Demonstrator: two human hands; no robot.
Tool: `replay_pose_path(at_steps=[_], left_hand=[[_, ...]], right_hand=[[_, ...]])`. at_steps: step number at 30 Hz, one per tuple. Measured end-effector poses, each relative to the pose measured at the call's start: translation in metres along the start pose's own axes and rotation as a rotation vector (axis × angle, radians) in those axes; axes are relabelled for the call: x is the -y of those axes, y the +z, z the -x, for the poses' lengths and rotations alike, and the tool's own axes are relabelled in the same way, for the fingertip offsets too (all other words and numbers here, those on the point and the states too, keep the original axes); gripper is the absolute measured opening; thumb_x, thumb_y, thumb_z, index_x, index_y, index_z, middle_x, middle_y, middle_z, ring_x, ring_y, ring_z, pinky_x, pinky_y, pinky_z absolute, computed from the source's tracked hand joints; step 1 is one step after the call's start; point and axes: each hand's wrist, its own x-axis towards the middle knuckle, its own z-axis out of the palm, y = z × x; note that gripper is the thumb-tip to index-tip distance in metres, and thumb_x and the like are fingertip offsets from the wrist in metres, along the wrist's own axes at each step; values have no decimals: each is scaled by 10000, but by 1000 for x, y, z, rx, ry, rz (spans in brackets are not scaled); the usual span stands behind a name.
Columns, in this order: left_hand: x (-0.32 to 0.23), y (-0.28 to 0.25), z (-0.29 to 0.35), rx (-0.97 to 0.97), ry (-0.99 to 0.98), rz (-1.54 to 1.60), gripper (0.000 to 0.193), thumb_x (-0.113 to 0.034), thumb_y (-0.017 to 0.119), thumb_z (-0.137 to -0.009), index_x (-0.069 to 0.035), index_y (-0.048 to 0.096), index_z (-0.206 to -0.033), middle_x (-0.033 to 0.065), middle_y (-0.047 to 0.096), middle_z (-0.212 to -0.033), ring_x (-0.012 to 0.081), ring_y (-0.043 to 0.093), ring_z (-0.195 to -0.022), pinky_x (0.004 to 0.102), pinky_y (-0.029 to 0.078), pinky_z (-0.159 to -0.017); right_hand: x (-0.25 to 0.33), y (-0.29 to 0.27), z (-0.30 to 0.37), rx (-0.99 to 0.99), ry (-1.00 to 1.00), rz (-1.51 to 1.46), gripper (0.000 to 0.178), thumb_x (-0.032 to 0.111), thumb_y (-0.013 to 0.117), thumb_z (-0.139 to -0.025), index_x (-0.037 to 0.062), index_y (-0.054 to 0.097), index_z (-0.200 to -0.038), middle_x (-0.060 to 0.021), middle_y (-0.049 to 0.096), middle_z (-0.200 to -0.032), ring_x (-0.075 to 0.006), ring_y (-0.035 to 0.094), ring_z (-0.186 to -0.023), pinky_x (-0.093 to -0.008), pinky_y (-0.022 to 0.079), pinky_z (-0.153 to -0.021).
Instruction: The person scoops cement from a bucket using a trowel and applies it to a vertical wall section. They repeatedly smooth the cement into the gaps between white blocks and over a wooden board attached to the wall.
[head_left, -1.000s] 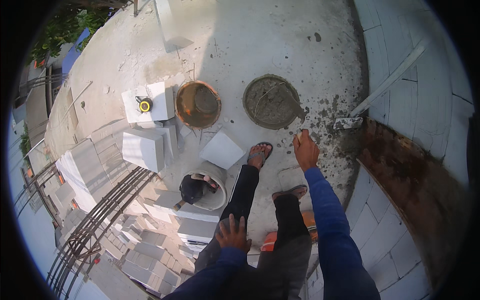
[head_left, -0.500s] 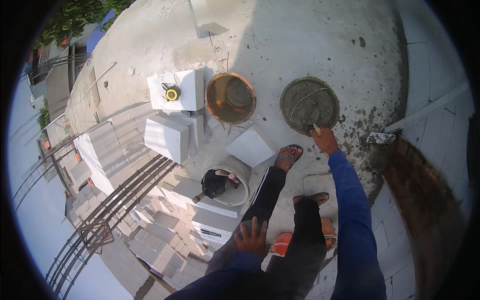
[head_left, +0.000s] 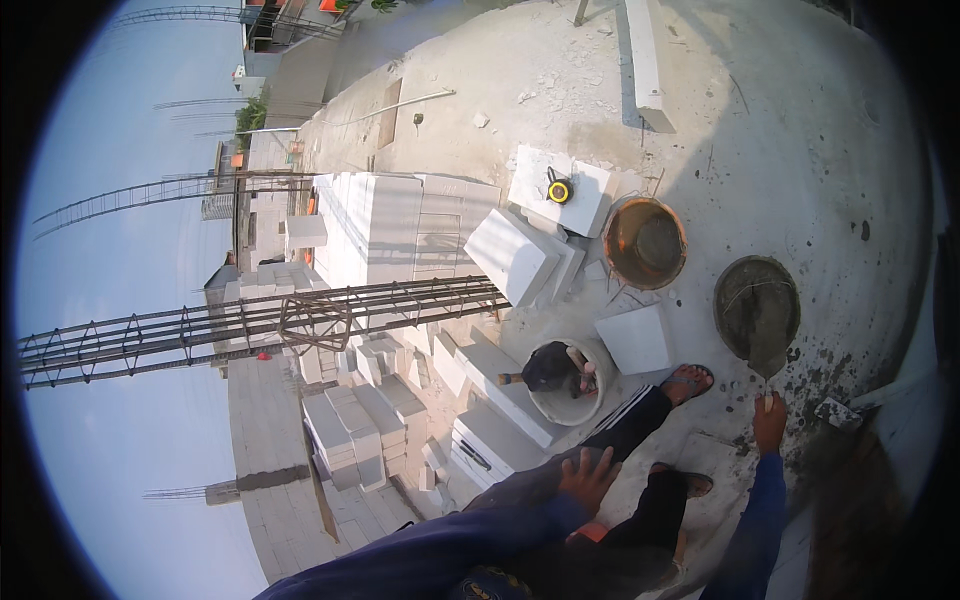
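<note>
My right hand (head_left: 769, 424) is closed around the handle of a trowel (head_left: 767, 358), whose blade is coated with wet grey mortar. The blade lies over the near side of a round bucket (head_left: 722, 306) of mortar, and a thin, pale curved strand rests on the mix. My left hand (head_left: 588, 481) holds nothing; its fingers are spread on my left knee. Near that knee stands a whitish bucket (head_left: 565, 412) with a black item and several handled tools in it. A white block (head_left: 635, 341) lies between the two buckets, beside my sandalled foot.
An orange, mortar-stained bucket (head_left: 616, 232) stands beyond the white block. A yellow and black tape measure (head_left: 559, 189) sits on another block (head_left: 530, 172). Long steel rebar cages (head_left: 400, 302) stick out at left, near stacked white blocks (head_left: 400, 225). Mortar spatters dot the concrete floor at right.
My view has swung left, so everything appears farther right. The trowel blade has come up out of the mortar, now showing a load. My left hand stays on my knee.
</note>
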Motion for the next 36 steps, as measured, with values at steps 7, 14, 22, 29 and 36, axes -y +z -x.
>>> replay_pose_path(at_steps=[7, 14, 22, 29, 36], left_hand=[[-14, -21, -3, 200, -54, 269, 772, -230, 738, -862, -222, 458, -1582, 135, 283, -1710, 461, 426, -1423, 670, 431, -981], [33, 19, 15, -141, -269, 149, 685, -384, 742, -908, -233, 512, -1536, 143, 419, -1638, 405, 433, -1464, 625, 369, -1140], [143, -72, -9, -87, -77, 859, 711, -472, 722, -898, 61, 629, -1358, 318, 689, -1264, 403, 661, -1246, 447, 519, -1065], [148, -107, -11, 97, -7, 1066, 589, -409, 710, -922, 24, 638, -1316, 211, 665, -1030, 297, 643, -904, 394, 539, -802], [136, -162, -20, 110, 62, 1022, 533, -365, 708, -940, -8, 624, -1326, 136, 656, -882, 228, 631, -675, 359, 558, -630]], right_hand=[[62, -109, 166, -238, -46, -74, 475, 292, 670, -996, -100, 612, -1258, -249, 686, -1047, -343, 657, -919, -468, 512, -855], [133, -213, 381, -517, -268, 38, 374, 173, 652, -957, -74, 598, -1233, -171, 682, -925, -235, 648, -800, -403, 529, -746], [275, -360, 619, -631, 51, 77, 326, 250, 723, -925, -44, 687, -1062, -263, 715, -826, -427, 725, -765, -479, 551, -695], [312, -412, 801, -622, 193, 238, 404, 359, 652, -971, 29, 679, -1202, -241, 747, -889, -442, 727, -862, -533, 561, -796], [345, -470, 862, -411, 95, -47, 372, 391, 623, -1025, 42, 684, -1139, -98, 665, -740, -242, 653, -611, -403, 536, -604]])
